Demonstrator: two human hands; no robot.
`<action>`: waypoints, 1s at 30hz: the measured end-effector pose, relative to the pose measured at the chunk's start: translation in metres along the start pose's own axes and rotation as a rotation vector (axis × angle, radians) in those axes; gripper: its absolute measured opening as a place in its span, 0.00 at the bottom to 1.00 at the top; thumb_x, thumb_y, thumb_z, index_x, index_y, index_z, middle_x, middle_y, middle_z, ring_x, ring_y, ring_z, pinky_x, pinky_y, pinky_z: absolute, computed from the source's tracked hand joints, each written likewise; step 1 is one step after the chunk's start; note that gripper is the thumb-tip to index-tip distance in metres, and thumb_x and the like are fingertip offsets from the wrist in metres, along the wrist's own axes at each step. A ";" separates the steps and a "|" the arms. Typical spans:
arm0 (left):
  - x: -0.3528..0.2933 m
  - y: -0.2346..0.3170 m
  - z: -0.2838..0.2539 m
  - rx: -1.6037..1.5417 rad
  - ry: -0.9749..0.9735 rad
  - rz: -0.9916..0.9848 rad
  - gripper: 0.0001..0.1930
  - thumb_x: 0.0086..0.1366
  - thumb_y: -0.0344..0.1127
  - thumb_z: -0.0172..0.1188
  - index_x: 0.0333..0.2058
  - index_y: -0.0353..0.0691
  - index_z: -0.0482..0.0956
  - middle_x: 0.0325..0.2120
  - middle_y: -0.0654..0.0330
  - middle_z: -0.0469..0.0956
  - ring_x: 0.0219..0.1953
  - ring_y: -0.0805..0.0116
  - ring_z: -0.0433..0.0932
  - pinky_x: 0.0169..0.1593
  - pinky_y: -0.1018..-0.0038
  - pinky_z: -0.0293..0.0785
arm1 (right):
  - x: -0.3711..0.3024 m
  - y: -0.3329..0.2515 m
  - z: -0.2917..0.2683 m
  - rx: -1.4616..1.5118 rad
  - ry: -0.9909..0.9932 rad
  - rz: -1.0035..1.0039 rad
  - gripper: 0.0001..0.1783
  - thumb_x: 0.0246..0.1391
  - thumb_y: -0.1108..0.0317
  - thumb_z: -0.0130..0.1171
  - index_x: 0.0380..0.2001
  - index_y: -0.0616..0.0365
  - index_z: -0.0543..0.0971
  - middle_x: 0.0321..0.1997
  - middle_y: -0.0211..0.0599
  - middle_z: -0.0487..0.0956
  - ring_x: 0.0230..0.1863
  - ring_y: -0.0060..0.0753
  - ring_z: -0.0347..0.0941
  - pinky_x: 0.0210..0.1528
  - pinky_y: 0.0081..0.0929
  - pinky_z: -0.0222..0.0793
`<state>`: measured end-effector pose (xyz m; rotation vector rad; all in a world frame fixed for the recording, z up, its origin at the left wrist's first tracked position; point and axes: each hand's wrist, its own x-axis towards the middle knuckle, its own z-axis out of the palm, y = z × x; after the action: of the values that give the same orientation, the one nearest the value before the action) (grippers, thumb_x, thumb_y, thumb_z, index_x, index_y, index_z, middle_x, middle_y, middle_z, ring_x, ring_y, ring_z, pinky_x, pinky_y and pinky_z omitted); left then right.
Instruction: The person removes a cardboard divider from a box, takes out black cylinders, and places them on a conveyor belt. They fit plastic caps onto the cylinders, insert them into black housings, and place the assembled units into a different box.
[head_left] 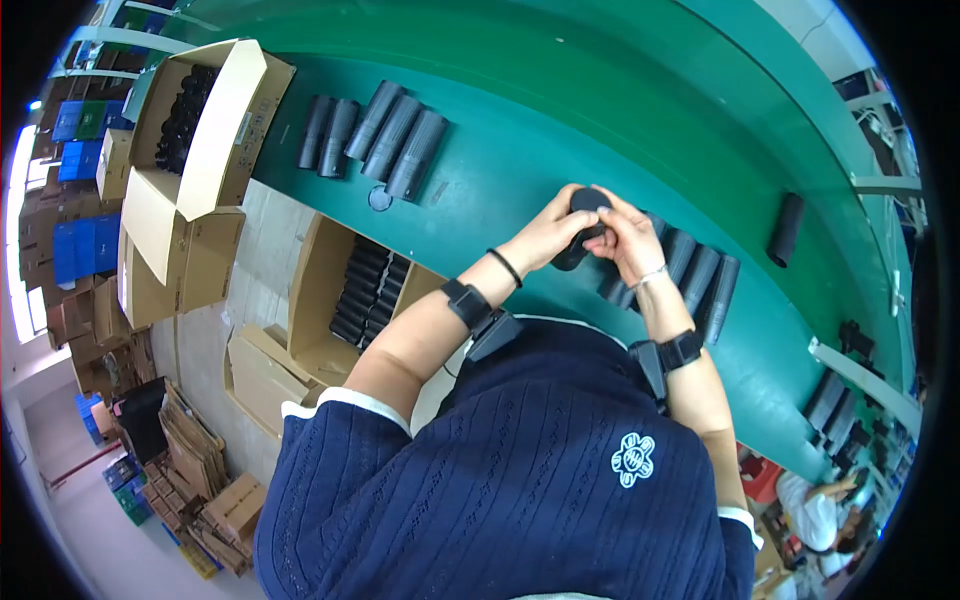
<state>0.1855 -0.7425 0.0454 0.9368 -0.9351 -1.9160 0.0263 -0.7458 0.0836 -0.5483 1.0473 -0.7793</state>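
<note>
In front of me, above the green table, both my hands hold one black cylindrical tube (590,199) with a rounded end. My left hand (548,232) is wrapped round its left side. My right hand (630,238) has its fingers closed at the tube's right side, near its upper end; the fingertips partly cover it. Just right of and below my hands, several similar black tubes (697,281) lie side by side, some partly hidden by my right hand and wrist. Farther left on the table lies another group of black ribbed tubes (397,137).
A small clear round disc (380,198) lies by the left group. One black tube (786,230) lies alone at the right. At the left stand an open carton (232,130) of black parts and a lower carton (310,270) of black tubes. The green table (500,160) curves around; a person (808,512) sits far right.
</note>
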 end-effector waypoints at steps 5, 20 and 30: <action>0.003 0.005 -0.004 0.408 -0.075 0.139 0.36 0.57 0.42 0.65 0.56 0.37 0.53 0.46 0.55 0.68 0.50 0.66 0.69 0.51 0.70 0.69 | 0.008 -0.006 -0.015 0.057 -0.150 0.098 0.23 0.58 0.62 0.54 0.56 0.54 0.69 0.24 0.27 0.76 0.23 0.22 0.76 0.23 0.14 0.75; -0.006 0.008 0.007 0.634 0.039 0.323 0.28 0.49 0.34 0.69 0.49 0.34 0.68 0.40 0.56 0.75 0.43 0.70 0.74 0.47 0.73 0.72 | 0.000 0.009 -0.020 -0.572 -0.075 -0.348 0.37 0.39 0.78 0.69 0.55 0.66 0.66 0.50 0.38 0.73 0.51 0.28 0.70 0.53 0.26 0.69; 0.000 0.002 -0.003 0.565 -0.042 0.308 0.30 0.50 0.33 0.68 0.51 0.35 0.66 0.41 0.56 0.74 0.44 0.69 0.74 0.47 0.72 0.72 | -0.004 -0.002 -0.017 -0.569 -0.131 -0.344 0.34 0.41 0.81 0.65 0.55 0.65 0.66 0.54 0.35 0.66 0.52 0.31 0.70 0.52 0.26 0.70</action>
<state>0.1888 -0.7439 0.0464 0.9934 -1.5933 -1.4358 0.0093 -0.7445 0.0808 -1.2748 1.0646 -0.7261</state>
